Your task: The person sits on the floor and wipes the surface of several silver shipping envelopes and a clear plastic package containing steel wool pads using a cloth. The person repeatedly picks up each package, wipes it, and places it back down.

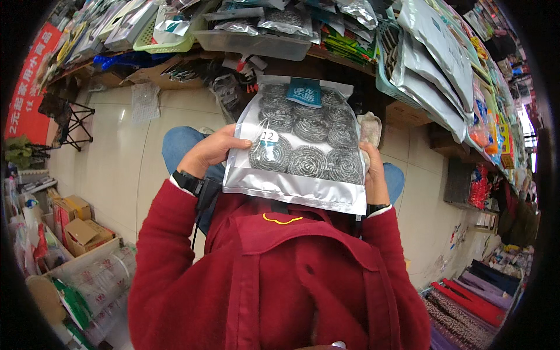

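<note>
A clear-fronted silver bag of steel wool scourers [307, 161] is held up in front of me, above my lap. Several round coils of grey metal wire show through its window, and a teal label sits near its far edge. My left hand [217, 147] grips the bag's left side, thumb on the front and fingers behind it. On the right side, my right hand [375, 175] is closed on the bag's edge; its fingers are partly hidden behind the bag.
Ahead stands a goods table with a clear plastic bin [254, 44], a green basket [165, 39] and large silver packets [429, 58]. Open cardboard boxes [87, 233] lie at the left, beside a folding stool [73, 122]. Folded textiles [466, 303] are stacked at the lower right.
</note>
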The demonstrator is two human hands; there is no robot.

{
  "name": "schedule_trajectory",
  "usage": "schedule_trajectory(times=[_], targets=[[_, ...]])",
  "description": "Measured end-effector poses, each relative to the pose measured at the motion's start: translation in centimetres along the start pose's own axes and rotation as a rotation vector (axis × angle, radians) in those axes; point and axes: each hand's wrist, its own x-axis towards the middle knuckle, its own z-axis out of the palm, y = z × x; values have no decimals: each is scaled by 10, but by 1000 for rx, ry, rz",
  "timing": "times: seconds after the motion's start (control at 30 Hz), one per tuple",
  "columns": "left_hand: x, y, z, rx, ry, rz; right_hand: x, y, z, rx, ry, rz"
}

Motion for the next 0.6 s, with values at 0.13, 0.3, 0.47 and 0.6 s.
schedule_trajectory(times=[0.13, 0.3, 0.47, 0.6], targets=[[7, 5, -5, 24, -26, -15, 2, 4, -6, -33, 2, 21], [17, 23, -12, 170, 22, -73, 15, 13, -10, -122, 7, -6], [17, 29, -16, 212, 60, -82, 19, 28, -17, -178, -42, -21], [18, 32, -16, 247, 84, -81, 24, 28, -18, -239, -10, 10]])
